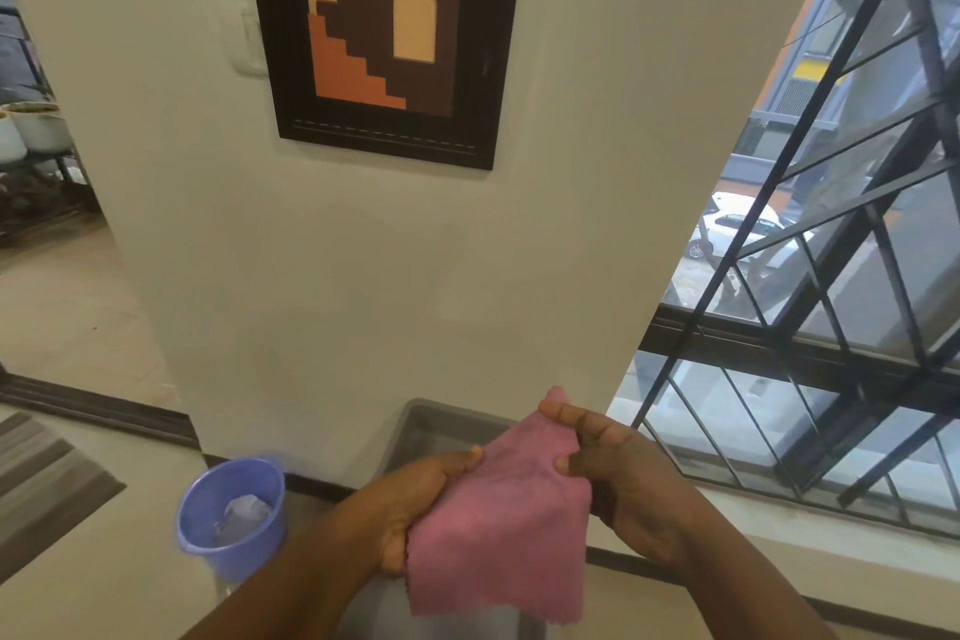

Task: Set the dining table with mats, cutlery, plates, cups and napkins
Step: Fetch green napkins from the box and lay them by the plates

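Observation:
A pink cloth napkin [501, 520] hangs between both hands at the bottom centre of the head view. My left hand [415, 504] grips its left edge, with the thumb on top. My right hand [618, 473] pinches its upper right corner between thumb and fingers. The lower edge of the cloth hangs free. Behind the cloth lies a grey tray-like surface [431, 424], mostly hidden by it.
A blue plastic bucket [231, 515] with something pale inside stands on the floor at lower left. A white wall with a framed picture [384, 31] is straight ahead. A barred window [831, 327] fills the right side. A striped mat [41, 473] lies at far left.

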